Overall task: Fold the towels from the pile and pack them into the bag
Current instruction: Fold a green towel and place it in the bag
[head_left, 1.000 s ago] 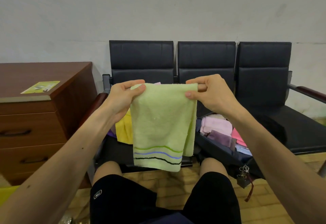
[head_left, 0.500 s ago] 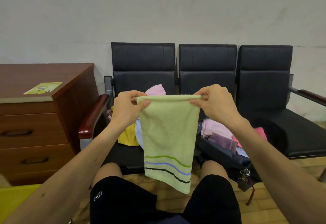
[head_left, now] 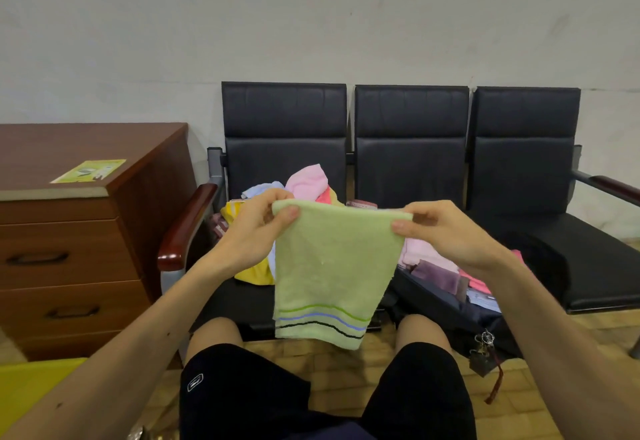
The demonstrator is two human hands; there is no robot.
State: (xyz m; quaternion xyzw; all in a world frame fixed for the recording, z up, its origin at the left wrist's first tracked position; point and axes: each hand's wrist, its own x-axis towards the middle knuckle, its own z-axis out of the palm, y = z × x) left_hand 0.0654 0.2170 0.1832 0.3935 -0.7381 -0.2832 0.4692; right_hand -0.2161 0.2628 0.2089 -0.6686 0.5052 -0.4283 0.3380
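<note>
- Beyond both hands we face a bench (head_left: 412, 162) of three black padded seats, set against a pale wall.
- Well off to the left of our left hand stands a brown chest of drawers (head_left: 69, 266).
- Between our two hands hangs the green towel (head_left: 332, 266). It is doubled over, its top edge is stretched level, and its striped end dangles in front of our knees.
- Under and behind our right hand lies the dark bag (head_left: 446, 304), open on the bench, with pink and purple towels showing inside it.
- Just behind our left hand sits the pile (head_left: 306, 181) of loose towels on the left seat, in pink, pale blue and yellow.
- Our left hand (head_left: 254, 231) pinches the green towel's top left corner, thumb in front and fingers curled behind.
- Our right hand (head_left: 446, 231) pinches the top right corner in the same way.
- Far to the left of our left hand, a green leaflet (head_left: 88, 171) lies flat on top of the drawers.
- Below our right wrist a bunch of keys (head_left: 483, 344) hangs at the bag's lower edge.
</note>
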